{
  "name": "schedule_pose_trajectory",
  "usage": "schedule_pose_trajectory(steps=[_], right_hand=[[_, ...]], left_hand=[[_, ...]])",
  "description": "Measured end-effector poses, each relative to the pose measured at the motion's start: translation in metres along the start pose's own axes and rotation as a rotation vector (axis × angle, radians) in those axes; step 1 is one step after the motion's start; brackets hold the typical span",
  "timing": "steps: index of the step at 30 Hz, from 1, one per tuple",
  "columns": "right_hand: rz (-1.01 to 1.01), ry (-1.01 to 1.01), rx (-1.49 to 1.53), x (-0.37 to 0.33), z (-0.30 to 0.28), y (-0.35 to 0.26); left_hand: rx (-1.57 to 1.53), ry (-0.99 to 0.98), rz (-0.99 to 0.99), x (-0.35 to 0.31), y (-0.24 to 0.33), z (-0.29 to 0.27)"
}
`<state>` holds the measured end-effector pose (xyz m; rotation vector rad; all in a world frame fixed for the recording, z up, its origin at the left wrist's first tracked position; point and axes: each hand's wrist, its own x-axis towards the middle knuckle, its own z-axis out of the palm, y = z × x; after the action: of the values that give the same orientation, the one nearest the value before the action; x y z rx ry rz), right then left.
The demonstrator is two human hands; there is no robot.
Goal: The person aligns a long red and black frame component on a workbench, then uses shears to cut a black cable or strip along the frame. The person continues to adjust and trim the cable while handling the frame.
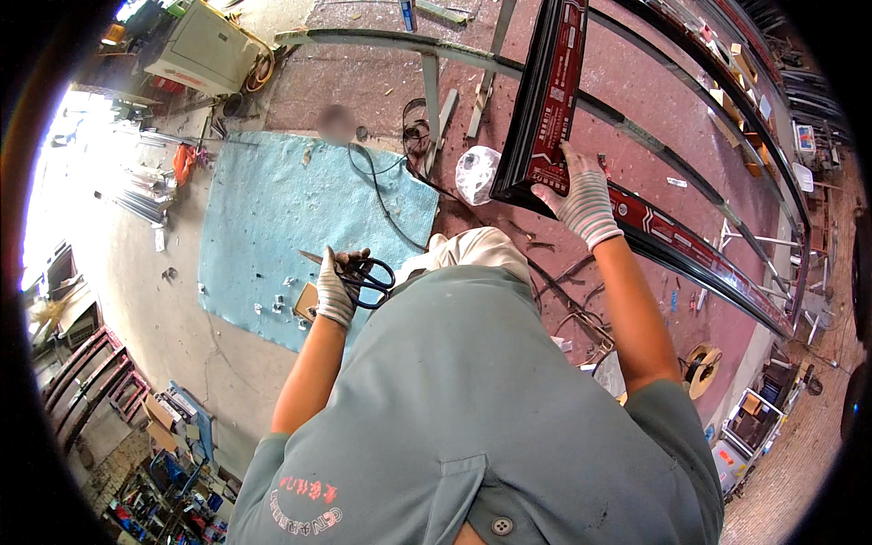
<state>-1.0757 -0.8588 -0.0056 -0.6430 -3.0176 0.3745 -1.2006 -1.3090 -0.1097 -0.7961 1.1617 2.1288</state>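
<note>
My left hand [334, 291], in a pale glove with darkened fingers, is closed around a pair of scissors. The scissors' black loop handles [389, 285] stick out to the right, and a pointed blade shows on the left. At the upper right, my right hand [586, 202], in a striped glove, grips the corner of a dark frame [552, 118] covered with printed red film. Its thumb lies along the corner while the other fingers reach up the inner edge. One side of this frame runs away from me, the other off to the right.
Grey metal rails [627, 127] of a stand cross beneath the frame. A light-blue mat [272, 209] covers floor on the left, with small pieces on it. Black cable [386, 204] crosses the mat. Crumpled clear plastic [478, 176] lies near the frame's corner, and a spool [702, 371] sits at right.
</note>
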Motion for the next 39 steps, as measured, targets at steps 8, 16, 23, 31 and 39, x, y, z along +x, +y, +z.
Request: schedule_pose_trajectory(steps=[8,16,23,31,39], right_hand=[[-0.032,-0.029,-0.109,-0.002,0.009,0.007],[-0.136,0.022,-0.015,-0.004,0.004,0.021],[-0.083,-0.027,-0.132,-0.005,0.011,0.024],[-0.098,-0.048,-0.136,-0.012,0.009,0.041],[-0.044,-0.116,-0.135,-0.011,0.004,0.038]], left_hand=[[-0.035,-0.058,-0.013,0.003,0.001,-0.017],[-0.014,-0.048,0.001,0.004,0.003,-0.011],[-0.039,-0.072,-0.01,0.006,0.003,-0.023],[-0.083,-0.04,-0.002,-0.006,0.001,-0.018],[-0.065,-0.029,0.013,-0.009,0.001,-0.021]])
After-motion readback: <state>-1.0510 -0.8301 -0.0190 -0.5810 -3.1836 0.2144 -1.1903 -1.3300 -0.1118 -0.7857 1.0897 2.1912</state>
